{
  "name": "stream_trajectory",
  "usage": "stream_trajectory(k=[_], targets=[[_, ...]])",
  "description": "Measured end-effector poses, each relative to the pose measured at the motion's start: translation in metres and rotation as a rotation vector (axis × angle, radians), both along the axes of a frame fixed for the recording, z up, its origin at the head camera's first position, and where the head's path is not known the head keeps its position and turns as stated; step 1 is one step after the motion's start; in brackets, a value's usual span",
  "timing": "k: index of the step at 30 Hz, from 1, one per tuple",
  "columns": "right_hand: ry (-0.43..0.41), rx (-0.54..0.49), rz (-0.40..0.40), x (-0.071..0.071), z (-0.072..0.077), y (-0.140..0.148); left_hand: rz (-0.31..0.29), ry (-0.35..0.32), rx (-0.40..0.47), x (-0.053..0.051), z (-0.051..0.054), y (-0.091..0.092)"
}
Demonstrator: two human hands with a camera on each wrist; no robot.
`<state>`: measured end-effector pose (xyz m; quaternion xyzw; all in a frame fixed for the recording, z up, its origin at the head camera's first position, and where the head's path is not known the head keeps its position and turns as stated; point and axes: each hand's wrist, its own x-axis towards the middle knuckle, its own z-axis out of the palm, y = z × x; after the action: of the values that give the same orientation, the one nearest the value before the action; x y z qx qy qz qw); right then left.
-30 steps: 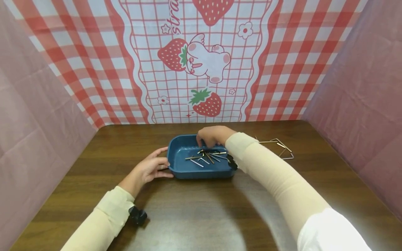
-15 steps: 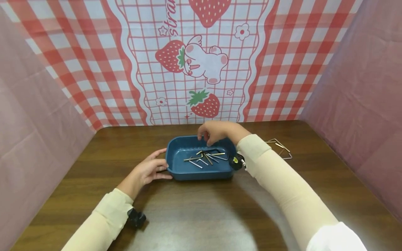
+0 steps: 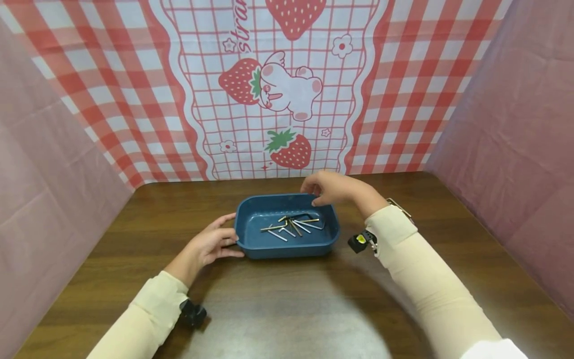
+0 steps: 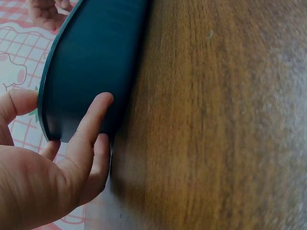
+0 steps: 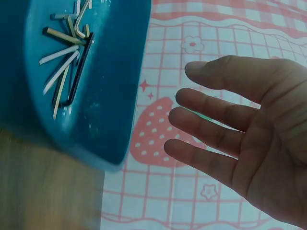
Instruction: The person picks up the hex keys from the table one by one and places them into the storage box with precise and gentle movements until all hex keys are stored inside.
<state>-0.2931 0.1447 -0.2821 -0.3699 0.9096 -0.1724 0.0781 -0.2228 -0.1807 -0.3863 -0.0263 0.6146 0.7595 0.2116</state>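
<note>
A blue plastic tray stands on the table with several L-shaped hex keys lying loose in its middle, silver, brass-coloured and black. At the tray's left end my left hand holds the wall; in the left wrist view, fingers lie along the outside and another digit meets the rim. My right hand hovers over the tray's back right rim. Seen from the right wrist, its fingers are spread and loosely straight, with nothing between them, apart from the tray.
To the right, beyond the tray, more hex keys lie on the wooden table, partly hidden by the right sleeve. A strawberry-patterned checked cloth hangs behind the table, and pink cloth closes off the right side.
My right hand has risen out of the tray and moved right over its back rim, its fingers loosening. The right forearm now covers more of the keys on the table. The left hand stays on the tray.
</note>
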Motion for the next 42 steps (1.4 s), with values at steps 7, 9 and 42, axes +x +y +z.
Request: stream_trajectory(k=[7,9,42], targets=[[0.126,-0.053,0.01,0.009,-0.009,0.017,0.0,-0.006,0.005,0.001,0.0,-0.001],[0.173,-0.069,-0.004,0.011,-0.012,0.021,0.0,-0.008,0.008,0.001,0.0,-0.001],[0.303,-0.114,-0.17,0.035,-0.049,0.115,0.011,-0.008,-0.006,0.003,0.003,0.001]])
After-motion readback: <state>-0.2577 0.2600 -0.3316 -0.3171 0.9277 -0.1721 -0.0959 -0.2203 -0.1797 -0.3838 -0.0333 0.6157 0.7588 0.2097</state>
